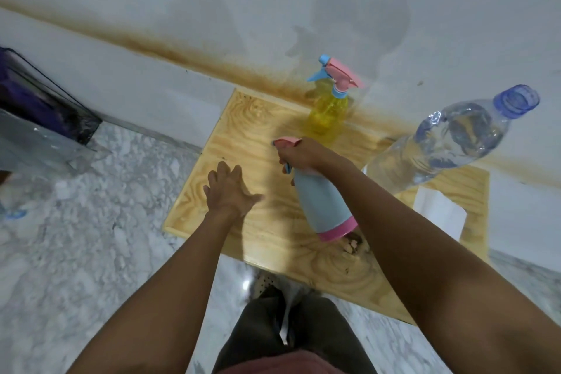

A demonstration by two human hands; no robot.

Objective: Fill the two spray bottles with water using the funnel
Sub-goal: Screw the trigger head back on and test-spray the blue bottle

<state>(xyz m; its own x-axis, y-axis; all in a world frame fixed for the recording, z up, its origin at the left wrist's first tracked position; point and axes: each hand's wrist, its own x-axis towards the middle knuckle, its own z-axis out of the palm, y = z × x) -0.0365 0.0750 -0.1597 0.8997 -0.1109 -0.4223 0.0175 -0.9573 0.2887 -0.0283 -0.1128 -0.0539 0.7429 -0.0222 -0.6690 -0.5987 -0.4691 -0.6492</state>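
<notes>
Forearms: both reach forward from the bottom edge, over dark trousers and marble floor
Right hand [299,153]: wrapped tight around the neck and pink trigger head of the blue spray bottle [321,200], fingers curled shut on it
Left hand [230,191]: empty, fingers spread loosely, hovering or resting just above the wooden table [212,215]; contact unclear
Blue bottle position: near the table's middle, pink base toward the camera; whether it rests on the wood I cannot tell
Yellow spray bottle [329,112]: upright at the far edge by the wall, head still on, untouched
Water bottle [446,143]: large, clear, uncapped, right of the blue one
Funnel: not visible; a white object [437,211] lies at the right, unidentifiable
Handling: blue bottle likely light, stiff plastic, smooth; steady the body with the free hand and twist the head at its collar
Water bottle handling: looks heavy, thin-walled, squashy; grip mid-body with care, as squeezing may spill
</notes>
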